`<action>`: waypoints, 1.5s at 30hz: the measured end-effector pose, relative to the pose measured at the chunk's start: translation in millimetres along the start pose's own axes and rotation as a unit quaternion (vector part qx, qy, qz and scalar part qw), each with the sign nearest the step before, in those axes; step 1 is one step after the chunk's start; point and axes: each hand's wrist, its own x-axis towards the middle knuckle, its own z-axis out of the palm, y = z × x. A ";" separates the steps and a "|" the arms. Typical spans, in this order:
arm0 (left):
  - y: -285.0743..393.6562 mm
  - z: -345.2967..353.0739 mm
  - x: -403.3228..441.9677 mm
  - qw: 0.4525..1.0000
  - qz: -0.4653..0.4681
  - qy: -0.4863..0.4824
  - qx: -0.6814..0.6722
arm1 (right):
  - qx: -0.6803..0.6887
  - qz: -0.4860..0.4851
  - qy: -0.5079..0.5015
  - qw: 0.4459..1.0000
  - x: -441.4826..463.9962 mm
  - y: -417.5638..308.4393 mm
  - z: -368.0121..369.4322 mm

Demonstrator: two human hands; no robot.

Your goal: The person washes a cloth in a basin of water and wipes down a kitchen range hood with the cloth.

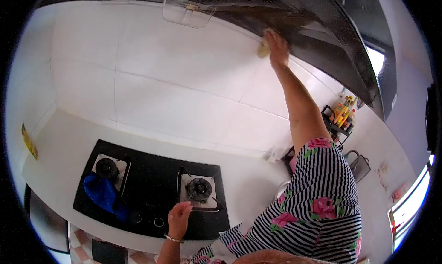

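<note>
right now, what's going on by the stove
The person's right hand is raised, holding a pale cloth or sponge at the white wall, beside the dark range hood. The left hand, seemingly empty, is over the front of the stove, near the right burner. A blue cloth lies on the stove's left side.

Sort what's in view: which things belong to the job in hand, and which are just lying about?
Seemingly part of the job:
pale cloth or sponge in the right hand
range hood and tiled wall beside it

Seemingly just lying about:
blue cloth on the hob
bottles at the picture's right
</note>
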 end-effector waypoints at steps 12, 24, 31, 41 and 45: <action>25.1 1.7 -33.5 0.999 0.003 -0.020 -0.029 | 0.816 0.444 0.025 0.370 56.2 -1.6 -56.3; 44.0 -22.1 -40.7 0.999 0.015 -0.033 -0.027 | 0.906 0.424 -0.010 0.021 -11.2 44.4 -231.7; 19.7 -43.1 -43.7 0.999 0.006 -0.007 -0.036 | 0.899 0.355 0.145 0.210 -31.8 31.5 -264.3; 19.6 -42.5 -53.5 0.998 0.007 0.000 -0.064 | 0.830 0.498 0.072 0.240 60.1 -29.9 -139.6; 23.5 -48.2 -55.1 0.999 0.008 0.010 -0.045 | 0.869 0.470 0.079 0.130 12.1 -6.2 -221.4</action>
